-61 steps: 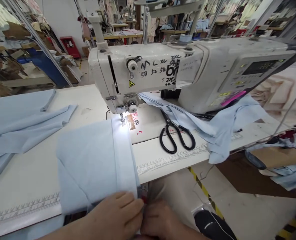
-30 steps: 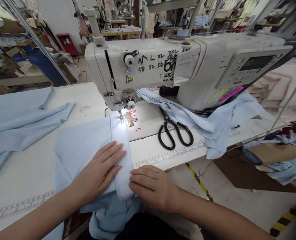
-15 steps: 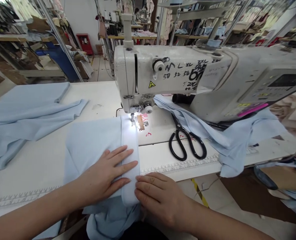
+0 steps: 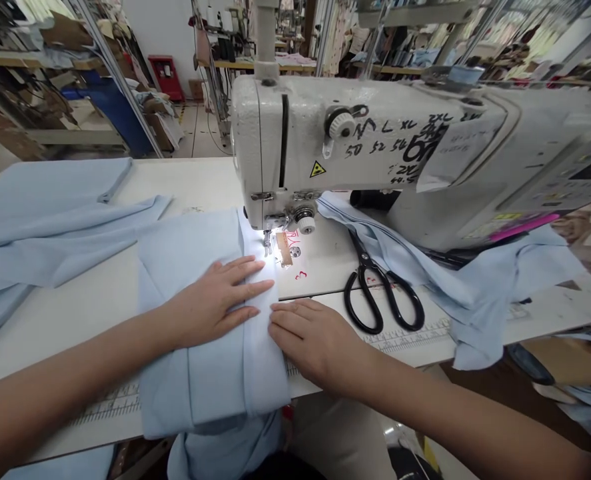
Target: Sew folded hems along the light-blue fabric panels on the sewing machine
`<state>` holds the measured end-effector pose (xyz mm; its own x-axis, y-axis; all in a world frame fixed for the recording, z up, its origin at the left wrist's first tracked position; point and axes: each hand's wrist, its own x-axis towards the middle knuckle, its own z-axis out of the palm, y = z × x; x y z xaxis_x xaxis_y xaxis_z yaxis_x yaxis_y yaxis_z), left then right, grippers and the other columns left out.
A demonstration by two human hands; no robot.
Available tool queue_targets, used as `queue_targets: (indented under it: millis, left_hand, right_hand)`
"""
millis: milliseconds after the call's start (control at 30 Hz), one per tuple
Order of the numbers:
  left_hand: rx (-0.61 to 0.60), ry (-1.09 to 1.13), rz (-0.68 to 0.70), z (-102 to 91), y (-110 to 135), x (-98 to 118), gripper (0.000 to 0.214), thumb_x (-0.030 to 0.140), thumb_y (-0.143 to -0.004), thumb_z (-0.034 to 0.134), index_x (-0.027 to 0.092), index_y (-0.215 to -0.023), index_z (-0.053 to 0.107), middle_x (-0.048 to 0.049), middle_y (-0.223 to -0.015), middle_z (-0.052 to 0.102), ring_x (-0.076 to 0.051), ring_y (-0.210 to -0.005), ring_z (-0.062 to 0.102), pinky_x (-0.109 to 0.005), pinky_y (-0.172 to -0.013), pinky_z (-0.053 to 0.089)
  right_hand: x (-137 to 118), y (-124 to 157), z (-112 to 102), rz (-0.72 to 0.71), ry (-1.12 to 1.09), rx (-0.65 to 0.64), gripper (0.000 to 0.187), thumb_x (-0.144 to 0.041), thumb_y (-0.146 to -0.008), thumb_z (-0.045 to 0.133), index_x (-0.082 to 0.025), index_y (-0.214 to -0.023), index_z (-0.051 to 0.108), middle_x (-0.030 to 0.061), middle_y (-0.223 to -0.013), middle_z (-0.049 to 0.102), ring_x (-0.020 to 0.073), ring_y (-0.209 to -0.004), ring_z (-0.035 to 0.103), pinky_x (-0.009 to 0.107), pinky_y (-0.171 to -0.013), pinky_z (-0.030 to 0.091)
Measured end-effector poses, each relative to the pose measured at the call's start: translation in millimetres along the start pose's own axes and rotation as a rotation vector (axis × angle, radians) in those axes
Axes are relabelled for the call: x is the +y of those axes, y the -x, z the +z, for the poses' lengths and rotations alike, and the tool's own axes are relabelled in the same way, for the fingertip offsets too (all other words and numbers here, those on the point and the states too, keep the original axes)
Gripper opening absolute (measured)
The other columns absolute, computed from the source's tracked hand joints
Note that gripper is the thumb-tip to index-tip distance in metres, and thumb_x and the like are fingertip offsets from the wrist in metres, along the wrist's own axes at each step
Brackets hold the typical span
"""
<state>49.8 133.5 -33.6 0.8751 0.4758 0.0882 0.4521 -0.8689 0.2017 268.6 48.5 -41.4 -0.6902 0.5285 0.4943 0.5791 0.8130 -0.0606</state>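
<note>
Light blue fabric (image 4: 215, 373) with a folded band along its right side lies under the needle area of a white sewing machine (image 4: 255, 153). On top of it rests my left hand (image 4: 220, 297), flat with fingers stretched toward the lit presser foot (image 4: 268, 241). My right hand (image 4: 315, 337) is at the band's right edge, fingers together and closed on the cloth edge; its thumb is hidden. The lower part of the fabric hangs over the table's front edge. Black-handled scissors (image 4: 375, 287) lie to the right of my right hand.
More light blue cloth (image 4: 65, 220) is piled at the left of the white table (image 4: 175, 175). A long blue strip (image 4: 475, 280) trails behind the scissors and over the front edge. A printed ruler scale (image 4: 410, 333) runs along that edge. Racks and a red stand (image 4: 166, 79) are farther back.
Both hands and the fabric under them have moved forward toward the machine, bringing more of the fabric onto the table. The view has shifted slightly.
</note>
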Motion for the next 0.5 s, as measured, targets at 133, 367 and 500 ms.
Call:
queue_targets:
  millis: [133,367,500]
  left_hand:
    - [0.022,-0.02,0.01,-2.9,-13,-18,0.039,0.037,-0.097,0.039,0.026,-0.133,0.049,-0.0119,-0.145,0.038,-0.03,-0.134,0.034,-0.05,-0.104,0.033]
    - [0.174,-0.112,0.122,-10.3,-17,-20,0.033,0.03,-0.097,0.038,0.016,-0.118,0.059,-0.0159,-0.131,0.05,-0.029,-0.121,0.047,-0.044,-0.096,0.045]
    - [0.225,-0.215,0.107,-10.5,25,18,0.033,0.033,-0.097,0.038,0.016,-0.116,0.059,-0.0107,-0.104,0.063,-0.021,-0.086,0.061,-0.031,-0.068,0.053]
  right_hand:
    - [14,-10,5,0.015,0.053,-0.045,0.023,-0.003,-0.087,0.043,-0.008,-0.085,0.065,0.011,-0.089,0.068,0.0232,-0.094,0.063,0.033,-0.081,0.05]
    - [9,-9,9,0.122,0.055,-0.023,0.023,-0.004,-0.082,0.044,-0.005,-0.093,0.064,0.0159,-0.097,0.067,0.0268,-0.099,0.062,0.039,-0.086,0.05]
    - [-27,16,1,0.065,-0.054,-0.04,0.029,-0.015,-0.087,0.045,-0.006,-0.109,0.062,0.0144,-0.116,0.064,0.0261,-0.114,0.055,0.038,-0.102,0.042]
